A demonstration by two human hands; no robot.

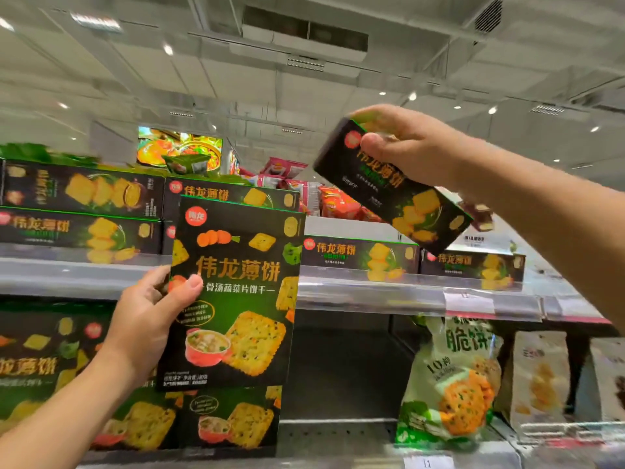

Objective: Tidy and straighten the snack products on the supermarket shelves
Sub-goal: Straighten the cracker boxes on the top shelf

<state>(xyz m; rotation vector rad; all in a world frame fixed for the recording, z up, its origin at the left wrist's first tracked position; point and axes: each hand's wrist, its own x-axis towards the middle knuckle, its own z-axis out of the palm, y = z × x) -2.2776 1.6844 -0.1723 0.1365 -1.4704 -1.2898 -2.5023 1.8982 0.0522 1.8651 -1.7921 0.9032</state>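
Above the top shelf: the right hand [411, 147] grips a dark cracker box [392, 186] by its upper end, thumb on the front face, fingers over the top edge; the box hangs tilted over the row of boxes lying flat [360, 255].
In front of the shelf rail: the left hand [148, 319] holds an upright cracker box [236, 292] at its left edge, thumb on the front, fingers behind it.
Top shelf edge [372, 292]: clear plastic strip, boxes just behind it.
Handling, likely: thin cardboard, light, stiff along the edges, faces dent if squeezed; crackers inside break easily.
Where to hold: long edges or corners, not the middle of a face.
Lower shelf: a soft white cracker bag [449, 384] leans; it will slump, so support it from below.
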